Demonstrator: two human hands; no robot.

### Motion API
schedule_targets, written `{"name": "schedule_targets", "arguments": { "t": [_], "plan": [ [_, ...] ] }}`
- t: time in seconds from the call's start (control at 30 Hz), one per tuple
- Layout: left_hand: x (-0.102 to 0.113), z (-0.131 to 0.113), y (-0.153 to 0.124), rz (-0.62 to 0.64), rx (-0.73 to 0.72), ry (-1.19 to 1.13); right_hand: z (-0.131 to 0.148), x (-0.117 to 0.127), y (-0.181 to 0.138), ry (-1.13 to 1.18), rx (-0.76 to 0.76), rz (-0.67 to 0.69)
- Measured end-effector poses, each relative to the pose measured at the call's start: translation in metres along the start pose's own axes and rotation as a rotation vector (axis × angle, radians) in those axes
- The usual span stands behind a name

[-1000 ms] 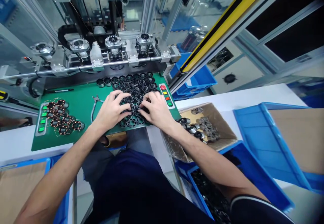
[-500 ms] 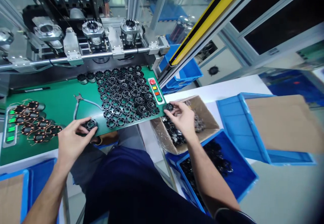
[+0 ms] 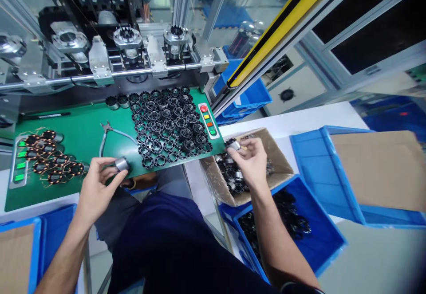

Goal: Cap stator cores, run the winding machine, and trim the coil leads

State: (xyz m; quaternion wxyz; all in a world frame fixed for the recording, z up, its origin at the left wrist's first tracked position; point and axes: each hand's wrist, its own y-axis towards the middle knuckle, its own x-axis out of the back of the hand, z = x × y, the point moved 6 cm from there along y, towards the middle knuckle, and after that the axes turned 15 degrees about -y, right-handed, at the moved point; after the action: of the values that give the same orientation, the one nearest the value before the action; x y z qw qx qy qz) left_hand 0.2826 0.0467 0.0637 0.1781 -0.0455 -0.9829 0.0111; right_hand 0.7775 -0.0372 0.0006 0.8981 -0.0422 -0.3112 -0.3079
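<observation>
Compared with half a second ago, the left hand [image 3: 95,188] now shows the metal side of its ring [image 3: 121,164], grip pinching it at the near edge of the green mat [image 3: 84,127]. The right hand [image 3: 253,162] pinches a second ring [image 3: 233,144] over the cardboard box [image 3: 282,164]. Pliers [image 3: 105,135] and rows of black rings [image 3: 169,123] lie beyond, wound coils [image 3: 49,163] far left, a blue bin [image 3: 321,236] near right.

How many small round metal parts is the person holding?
2. One silvery round metal part is in the left hand, over the green mat; the other in the right hand, over the cardboard box. Palms may hide more.
</observation>
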Motion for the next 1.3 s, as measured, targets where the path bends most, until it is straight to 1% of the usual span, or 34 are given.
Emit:
{"name": "schedule_targets", "arguments": {
  "t": [0.07, 0.17, 0.23, 0.3, 0.33, 0.4, 0.5, 0.6, 0.77, 0.87, 0.93, 1.0, 1.03, 1.07, 1.1, 1.17, 1.2, 1.27, 1.3],
  "plan": [
    [0.001, -0.003, -0.002, 0.037, 0.021, -0.039, 0.004, 0.006, -0.001, 0.014, 0.011, -0.003],
    [0.000, -0.013, -0.004, 0.109, 0.009, 0.068, 0.013, 0.013, -0.003, -0.007, 0.043, 0.002],
    [0.002, -0.019, -0.004, 0.098, -0.002, 0.031, 0.018, 0.017, -0.004, -0.027, 0.060, -0.011],
    [0.006, -0.022, -0.004, 0.032, -0.027, -0.017, 0.023, 0.021, -0.006, -0.048, 0.076, -0.041],
    [0.007, -0.024, -0.004, 0.000, -0.056, 0.005, 0.025, 0.022, -0.007, -0.062, 0.088, -0.057],
    [0.005, -0.028, -0.004, -0.033, -0.147, 0.157, 0.027, 0.020, -0.008, -0.098, 0.115, -0.081],
    [-0.006, -0.034, -0.005, -0.019, -0.334, 0.425, 0.025, 0.008, -0.004, -0.159, 0.149, -0.075],
    [-0.017, -0.037, -0.008, 0.006, -0.431, 0.525, 0.020, -0.004, -0.001, -0.207, 0.170, -0.044],
    [-0.019, -0.035, -0.015, -0.051, -0.454, 0.493, 0.013, -0.010, -0.001, -0.255, 0.177, -0.062],
    [-0.015, -0.031, -0.013, -0.016, -0.420, 0.489, 0.016, -0.010, 0.003, -0.244, 0.205, -0.033],
    [-0.004, -0.037, -0.010, 0.006, -0.394, 0.469, 0.026, -0.003, 0.009, -0.229, 0.236, -0.042],
    [0.018, -0.053, -0.002, -0.038, -0.358, 0.429, 0.047, 0.009, 0.020, -0.207, 0.272, -0.081],
    [0.033, -0.064, 0.004, -0.084, -0.341, 0.414, 0.063, 0.015, 0.026, -0.203, 0.305, -0.101],
    [0.050, -0.078, 0.011, -0.143, -0.336, 0.405, 0.083, 0.020, 0.033, -0.203, 0.357, -0.115],
    [0.067, -0.095, 0.020, -0.201, -0.350, 0.401, 0.110, 0.022, 0.038, -0.217, 0.445, -0.119],
    [0.100, -0.136, 0.042, -0.331, -0.460, 0.396, 0.175, 0.017, 0.046, -0.228, 0.683, -0.071],
    [0.114, -0.158, 0.056, -0.362, -0.540, 0.394, 0.212, 0.011, 0.048, -0.209, 0.802, -0.039],
    [0.135, -0.197, 0.093, -0.359, -0.630, 0.457, 0.287, -0.013, 0.053, -0.177, 1.013, 0.027],
    [0.143, -0.215, 0.113, -0.356, -0.666, 0.541, 0.324, -0.030, 0.056, -0.158, 1.101, 0.052]
  ]
}}
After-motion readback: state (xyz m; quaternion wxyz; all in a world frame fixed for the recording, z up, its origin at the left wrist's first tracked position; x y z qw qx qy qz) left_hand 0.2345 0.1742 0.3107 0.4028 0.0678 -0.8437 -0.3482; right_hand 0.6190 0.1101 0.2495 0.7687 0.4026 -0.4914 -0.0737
